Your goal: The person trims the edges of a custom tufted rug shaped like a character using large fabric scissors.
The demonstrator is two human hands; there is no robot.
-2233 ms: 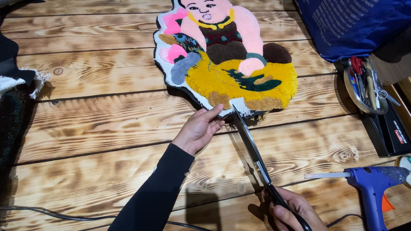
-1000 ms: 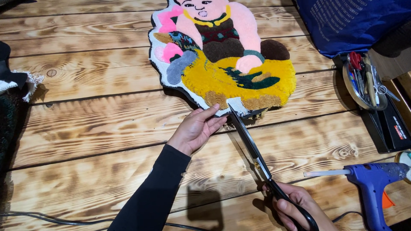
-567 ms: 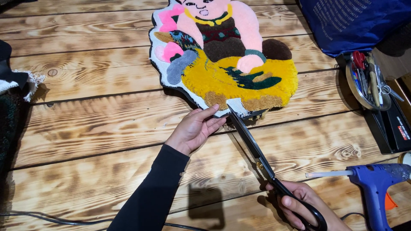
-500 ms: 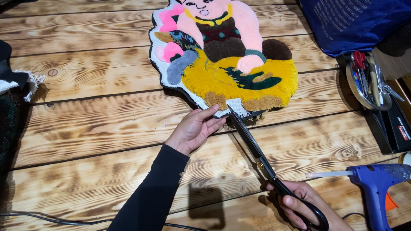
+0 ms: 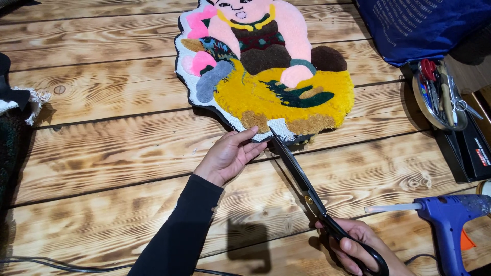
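Observation:
A tufted rug [image 5: 266, 66] shaped like a seated figure, in pink, yellow and brown, lies on the wooden table [image 5: 102, 153]. My left hand [image 5: 229, 156], in a black sleeve, rests flat on the table with its fingertips touching the rug's lower edge. My right hand [image 5: 360, 248] grips the black handles of long scissors [image 5: 307, 189]. The blades point up and left, their tips at a white flap of backing cloth on the rug's bottom edge.
A blue glue gun [image 5: 450, 220] lies at the lower right. A round tin of tools [image 5: 440, 94] sits on a black box at the right, below a blue bag [image 5: 419, 25]. Dark cloth [image 5: 15, 112] lies at the left edge, and a black cable [image 5: 61, 266] runs along the bottom left.
The scissors have slid a little forward along the rug's bottom edge, and my right hand shifted its hold on the handles. My left hand has stayed by the edge.

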